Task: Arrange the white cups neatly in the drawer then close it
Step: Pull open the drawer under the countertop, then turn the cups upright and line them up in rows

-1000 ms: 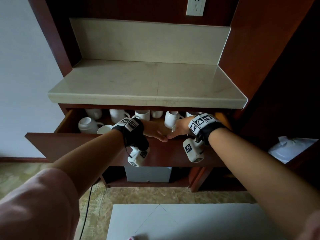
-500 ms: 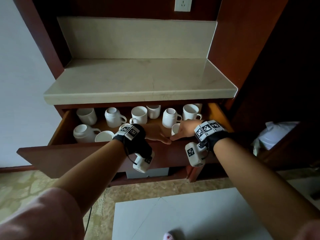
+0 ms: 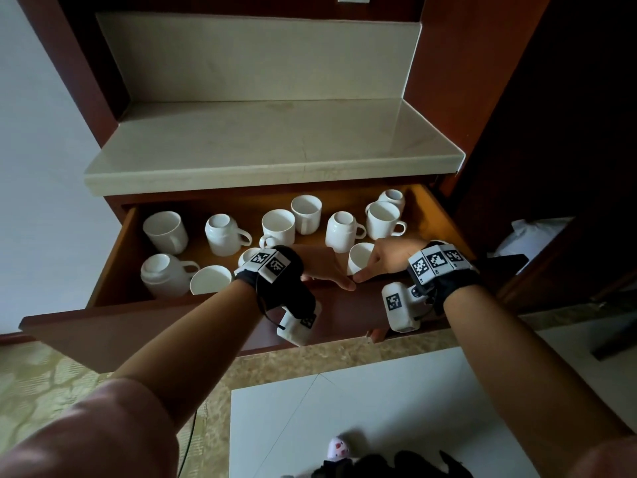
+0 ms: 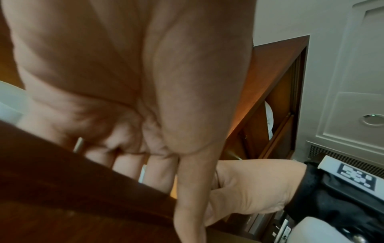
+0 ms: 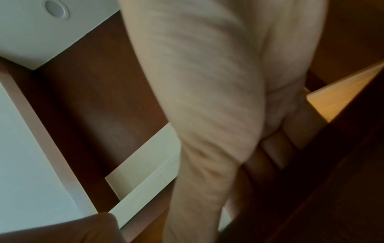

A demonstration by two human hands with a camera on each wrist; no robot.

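The drawer (image 3: 113, 326) stands pulled out below the stone desk (image 3: 269, 150), with white cups (image 3: 220, 234) scattered inside, some upright, some upside down. From the left, the left arm reaches forward and inward, its wrist bent over the drawer's front panel. The left hand (image 3: 324, 267) hooks that front edge, fingers (image 4: 129, 167) curled down inside the drawer and thumb lying along the outer face. The right arm comes in from the right at a matching angle. The right hand (image 3: 386, 258) grips the same edge, fingers (image 5: 276, 152) folded over it and thumb outside, just beside a cup (image 3: 360, 257). The two hands' tips nearly meet at the middle of the panel.
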